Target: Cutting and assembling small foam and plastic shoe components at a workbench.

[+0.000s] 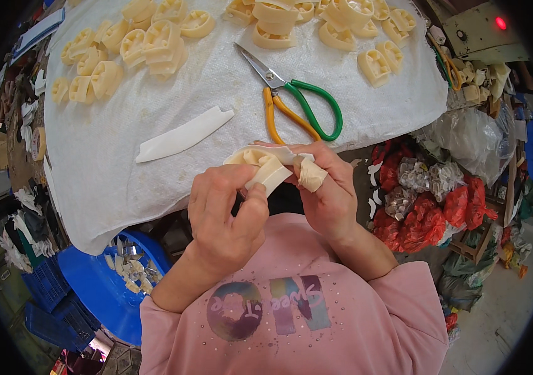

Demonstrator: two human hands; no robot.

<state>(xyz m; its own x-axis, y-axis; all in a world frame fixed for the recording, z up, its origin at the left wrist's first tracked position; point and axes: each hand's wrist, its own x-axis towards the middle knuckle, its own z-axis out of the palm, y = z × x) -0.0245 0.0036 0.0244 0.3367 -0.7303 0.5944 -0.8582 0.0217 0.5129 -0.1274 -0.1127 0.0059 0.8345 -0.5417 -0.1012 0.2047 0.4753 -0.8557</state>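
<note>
A cream moulded plastic piece (271, 173), hollow with inner ribs, is gripped between the thumb and fingers of my left hand (221, 209). A thin white strip (279, 152) curves along its far side. My right hand (332, 197) is closed on the strip's right end, with beige tape wrapped around one digit. Just beyond my hands lie scissors (271, 78) with one green and one orange handle, blades pointing away to the left. Another white strip (185, 134) rests flat on the white cloth to the left of the scissors.
Several similar cream pieces (107, 78) stand in groups across the far side of the cloth-covered table (116, 181). At lower left, a blue basin (91, 281) holds scraps. Red plastic bags (419, 225) and clear bags (472, 144) crowd the right side below the table.
</note>
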